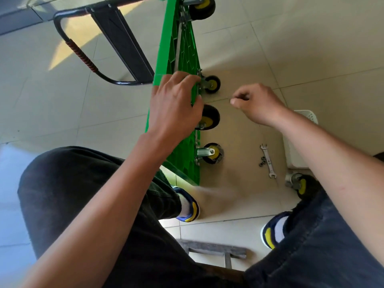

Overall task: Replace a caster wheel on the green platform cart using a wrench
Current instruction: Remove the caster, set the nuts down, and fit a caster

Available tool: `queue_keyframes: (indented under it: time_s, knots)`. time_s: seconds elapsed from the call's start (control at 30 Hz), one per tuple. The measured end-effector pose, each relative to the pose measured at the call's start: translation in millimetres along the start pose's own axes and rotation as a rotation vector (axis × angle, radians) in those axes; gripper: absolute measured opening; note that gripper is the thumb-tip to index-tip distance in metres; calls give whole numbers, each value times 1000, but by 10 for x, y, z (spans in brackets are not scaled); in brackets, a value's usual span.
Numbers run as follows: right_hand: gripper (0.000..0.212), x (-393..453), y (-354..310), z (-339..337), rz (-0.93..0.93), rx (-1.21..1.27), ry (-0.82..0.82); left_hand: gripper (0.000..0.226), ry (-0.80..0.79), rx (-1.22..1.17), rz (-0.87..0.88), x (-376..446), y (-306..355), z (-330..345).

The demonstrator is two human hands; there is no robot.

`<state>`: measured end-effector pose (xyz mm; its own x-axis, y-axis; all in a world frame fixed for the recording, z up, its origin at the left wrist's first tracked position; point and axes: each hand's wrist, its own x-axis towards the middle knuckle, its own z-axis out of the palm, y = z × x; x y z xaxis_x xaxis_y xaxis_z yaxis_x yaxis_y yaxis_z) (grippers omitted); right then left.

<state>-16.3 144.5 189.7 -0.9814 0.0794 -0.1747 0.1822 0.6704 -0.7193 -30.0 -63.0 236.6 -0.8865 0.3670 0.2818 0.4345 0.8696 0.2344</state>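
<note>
While the person sits with both knees apart, a grey stool frame (216,251) shows on the floor between the two blue-and-yellow shoes (188,206). Just beyond the right knee, a loose caster wheel (299,183) lies on the tiles, close to a white plastic basket (299,140). Beside it, a double-ended wrench (268,161) lies flat, with a few nuts (262,161) touching or just beside its shaft. The green platform cart (182,113) stands on its edge, underside facing right, with casters projecting from it. The nearest mounted caster (213,153) sits low on the deck; a second wheel (209,119) sits higher, directly under the left hand (176,104). That hand rests on the deck edge, fingers curled over it and gripping it. The right hand (254,102) hangs in the air clear of the cart, fingers curled in with thumb against forefinger; whether it pinches anything cannot be told. Farther off, the black folded handle (83,57) lies against the floor.
</note>
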Motion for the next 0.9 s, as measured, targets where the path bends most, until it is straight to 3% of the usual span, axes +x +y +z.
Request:
queue_keyframes:
  time_s: [0.13,0.27,0.63,0.9]
  knots:
    - [20,-180,439,-138,141,2,76,42,-76,-113,71,-203,363,277]
    - [22,-439,869,-69,270,30,42,39,-200,-188,108,-395,614,666]
    - [25,-664,1998,550,606,55,-18,35,-610,-298,-22,-751,816,1943]
    - [27,-305,2541,1174,736,38,-14,34,-745,-358,-151,-680,709,2637]
